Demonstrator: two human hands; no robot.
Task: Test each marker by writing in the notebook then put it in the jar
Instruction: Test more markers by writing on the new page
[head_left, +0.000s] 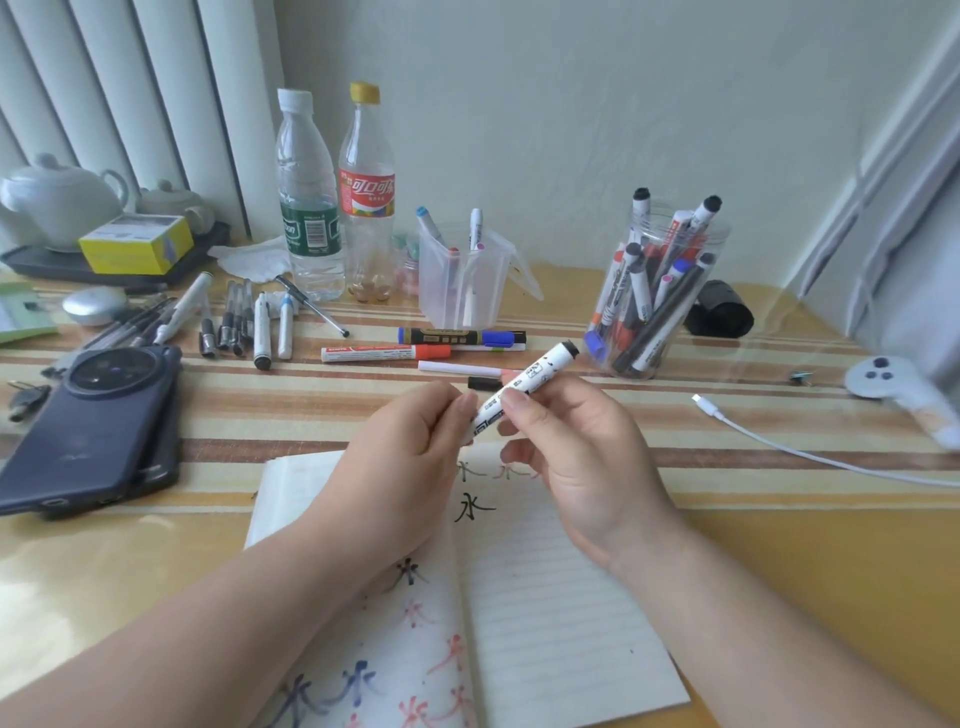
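Both left hand (410, 441) and right hand (576, 457) clamp fingers round the marker (540, 371) (one end hidden).

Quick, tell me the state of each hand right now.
Left hand: closed, gripping the lower end of the white marker.
Right hand: closed, pinching the same marker partway along its barrel.
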